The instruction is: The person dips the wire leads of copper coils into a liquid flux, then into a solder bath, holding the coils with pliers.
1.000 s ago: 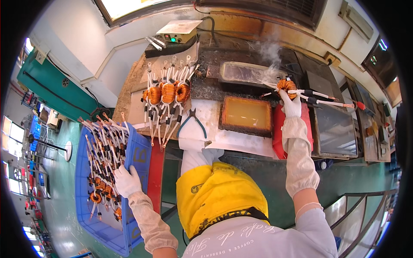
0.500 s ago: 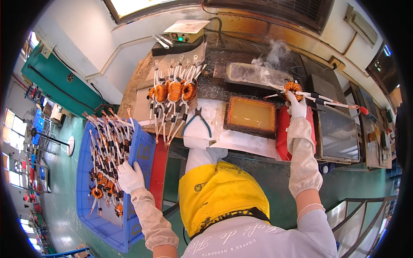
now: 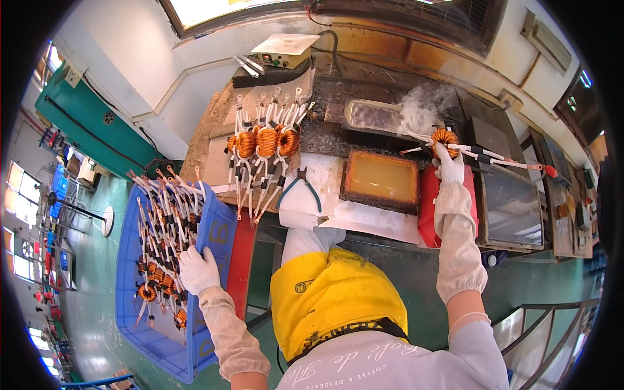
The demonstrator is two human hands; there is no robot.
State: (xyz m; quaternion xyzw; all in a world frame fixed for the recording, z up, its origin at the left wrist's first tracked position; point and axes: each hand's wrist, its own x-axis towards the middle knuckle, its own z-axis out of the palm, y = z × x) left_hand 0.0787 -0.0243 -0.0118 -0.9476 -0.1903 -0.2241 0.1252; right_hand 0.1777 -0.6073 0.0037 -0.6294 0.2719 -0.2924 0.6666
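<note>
My right hand (image 3: 450,166), in a white glove, grips a copper-wound toroidal coil (image 3: 444,138) with white leads, some partly sleeved in black. The coil is held above a red bin (image 3: 429,209), to the right of the smoking dark-rimmed pot (image 3: 370,117). My left hand (image 3: 199,270), also gloved, lies at the right rim of a blue crate (image 3: 218,227), its fingers bent over the edge; their tips are partly hidden. Inside the crate are many similar coils (image 3: 155,273) with upright leads.
Several finished-looking coils (image 3: 265,142) stand on the bench's left part. Beside them lie pliers (image 3: 301,188) with dark green handles. A rectangular tray of amber liquid (image 3: 383,181) sits mid-bench. A control box (image 3: 283,55) stands at the back, and a glass-topped box (image 3: 511,207) at right.
Smoke over the pot has drifted right toward the coil. The whole view has shifted slightly downward. The control box's green lamp glows less. Both hands keep their places.
</note>
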